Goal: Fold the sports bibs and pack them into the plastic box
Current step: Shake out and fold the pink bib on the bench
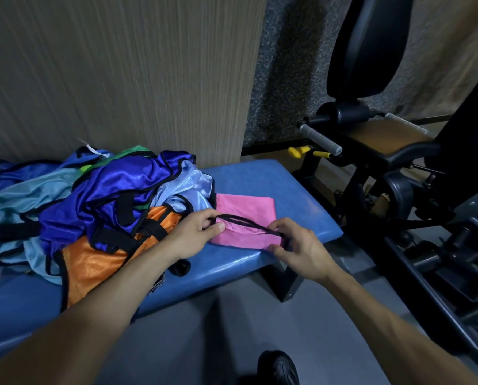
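A dark, rounded shoe point(278, 368) shows at the bottom edge, on smooth grey floor point(204, 343). Two bare forearms reach forward from the lower corners to a padded bench point(301, 195) covered in smooth blue vinyl with rounded corners.

The left hand point(196, 232) has its fingers curled, with the thumb pressed on the near left corner of a pink bib point(249, 215), pinching its thin black edging there. The right hand point(299, 245) pinches the same black edging at the near right corner, fingers bent. The edging is pulled into a taut dark line between the two hands. The pink bib is a fine mesh, folded into one flat, neat rectangle lying on the right part of the bench.

Just left of it, touching the left wrist, is a loose heap of crumpled shiny bibs, all trimmed in black. Nearest is one orange bib point(93, 262) of mesh. Above it lie royal blue bibs point(115, 195) in satin, pale blue bibs point(23, 195), and a strip of one green bib point(137, 151) at the top. How many blue ones there are cannot be told.

Behind the bench stands a wall panel point(121, 79) with a fine vertical grain. To the right is a black metal gym machine point(399, 176) with a padded black backrest, two grey ridged grips and two yellow knobs.
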Tool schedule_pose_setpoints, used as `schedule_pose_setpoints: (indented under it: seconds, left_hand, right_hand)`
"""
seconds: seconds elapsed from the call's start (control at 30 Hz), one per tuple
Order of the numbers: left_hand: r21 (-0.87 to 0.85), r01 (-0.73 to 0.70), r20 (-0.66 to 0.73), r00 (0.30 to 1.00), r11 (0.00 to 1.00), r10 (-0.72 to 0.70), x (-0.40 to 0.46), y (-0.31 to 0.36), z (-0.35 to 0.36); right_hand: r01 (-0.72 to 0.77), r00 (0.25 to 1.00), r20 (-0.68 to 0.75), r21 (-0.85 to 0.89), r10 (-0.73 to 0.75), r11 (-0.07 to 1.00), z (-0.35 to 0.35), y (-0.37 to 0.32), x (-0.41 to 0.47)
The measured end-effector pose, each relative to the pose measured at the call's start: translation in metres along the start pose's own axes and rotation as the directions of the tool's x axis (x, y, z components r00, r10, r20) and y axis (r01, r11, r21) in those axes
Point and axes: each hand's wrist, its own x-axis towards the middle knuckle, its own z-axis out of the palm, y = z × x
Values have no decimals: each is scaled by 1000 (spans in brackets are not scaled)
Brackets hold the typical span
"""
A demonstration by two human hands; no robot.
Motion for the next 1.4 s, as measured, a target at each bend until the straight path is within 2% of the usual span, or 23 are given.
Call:
schedule_pose_setpoints:
  seconds: [0.13,0.23,0.47,0.67,0.83,1.03,1.27,1.4]
  left_hand:
    - [3,11,-96,995,1000,-10,-8,-1,11]
    - [65,47,-208,978,997,-33,-7,-2,17]
    - [138,27,-381,924,990,28,-2,6,31]
    - [218,1,-446,889,976,99,8,7,31]
    - [177,-37,-436,893,984,112,15,11,27]
    - [275,37,-484,869,961,105,23,3,30]
    - [268,109,-473,880,957,32,17,0,31]
    - [260,21,-387,918,965,84,9,-7,33]
  right_hand:
    - [-188,980,127,323,154,927,-4,-4,-3]
    - [-284,957,181,408,229,868,-6,-8,0]
    - [-366,930,122,391,347,844,-11,-7,18]
    - [-353,934,61,315,353,881,-10,-6,37]
    - [-343,937,24,242,348,908,-12,-4,52]
    - [-350,935,7,185,355,918,-10,2,58]
    - [-336,936,-45,182,350,924,-5,3,56]
    - [-351,924,-79,212,374,912,-2,7,56]
